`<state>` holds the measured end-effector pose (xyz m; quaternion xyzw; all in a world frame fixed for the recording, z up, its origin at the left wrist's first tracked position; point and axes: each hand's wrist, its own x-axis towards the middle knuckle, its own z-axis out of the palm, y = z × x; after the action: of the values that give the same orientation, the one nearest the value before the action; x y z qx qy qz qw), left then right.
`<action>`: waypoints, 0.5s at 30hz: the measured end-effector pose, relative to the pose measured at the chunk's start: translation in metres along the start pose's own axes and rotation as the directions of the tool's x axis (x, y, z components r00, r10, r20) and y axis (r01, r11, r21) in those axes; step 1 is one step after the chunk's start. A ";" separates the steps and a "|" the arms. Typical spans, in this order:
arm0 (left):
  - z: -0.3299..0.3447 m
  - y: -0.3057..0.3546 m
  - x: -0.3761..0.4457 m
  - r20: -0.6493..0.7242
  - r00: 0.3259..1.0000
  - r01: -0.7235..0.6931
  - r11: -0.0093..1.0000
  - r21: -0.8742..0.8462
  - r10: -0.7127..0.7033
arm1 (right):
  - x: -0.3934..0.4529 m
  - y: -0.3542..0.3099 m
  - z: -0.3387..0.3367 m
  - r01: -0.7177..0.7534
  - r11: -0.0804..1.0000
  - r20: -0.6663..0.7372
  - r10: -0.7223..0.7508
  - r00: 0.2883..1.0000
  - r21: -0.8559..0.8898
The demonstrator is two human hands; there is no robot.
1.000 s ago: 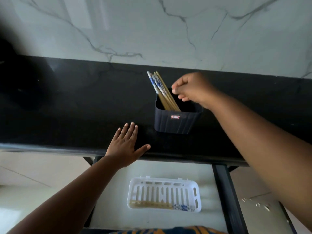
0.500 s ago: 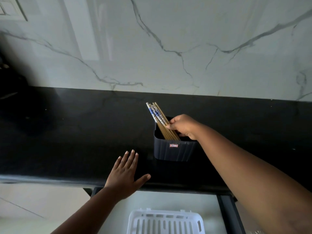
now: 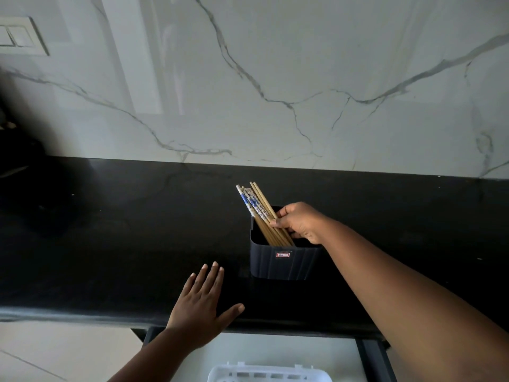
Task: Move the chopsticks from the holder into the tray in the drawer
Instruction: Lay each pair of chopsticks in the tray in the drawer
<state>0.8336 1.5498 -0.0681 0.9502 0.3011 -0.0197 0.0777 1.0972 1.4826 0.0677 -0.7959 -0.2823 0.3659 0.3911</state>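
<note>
A dark ribbed holder [image 3: 283,264] stands on the black counter [image 3: 110,230]. Several wooden chopsticks [image 3: 254,205] with blue-and-white patterned tops lean to the left out of it. My right hand [image 3: 298,223] reaches over the holder's rim, its fingers closed around the chopstick shafts. My left hand [image 3: 202,304] lies flat and spread on the counter's front edge, left of the holder. Only the top rim of the white slotted tray [image 3: 259,374] shows, in the open drawer [image 3: 369,362] at the bottom of the view.
A white marble wall [image 3: 275,78] rises behind the counter, with a light switch plate [image 3: 20,37] at the upper left. A dark object [image 3: 16,150] sits at the far left of the counter. Pale floor tiles [image 3: 55,351] lie below on the left.
My right hand has come down from above the holder and closed on the chopsticks. The view has tilted up, so most of the tray has dropped out of sight. My left hand stayed put.
</note>
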 end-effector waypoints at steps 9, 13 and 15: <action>0.001 0.000 0.000 0.005 1.000 -0.003 1.000 -0.006 0.003 | -0.001 -0.001 0.000 0.061 0.994 -0.146 -0.074 0.987 -0.089; 0.003 -0.001 0.001 0.010 1.000 -0.002 1.000 -0.013 0.002 | -0.010 -0.008 -0.007 0.166 0.980 -0.194 -0.185 0.963 -0.110; 0.003 -0.002 0.001 0.009 1.000 -0.003 1.000 -0.014 0.003 | -0.018 -0.015 -0.014 0.228 0.970 -0.219 -0.243 0.945 -0.089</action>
<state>0.8333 1.5512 -0.0713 0.9500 0.2995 -0.0219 0.0858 1.0958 1.4711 0.0924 -0.8050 -0.3397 0.2136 0.4369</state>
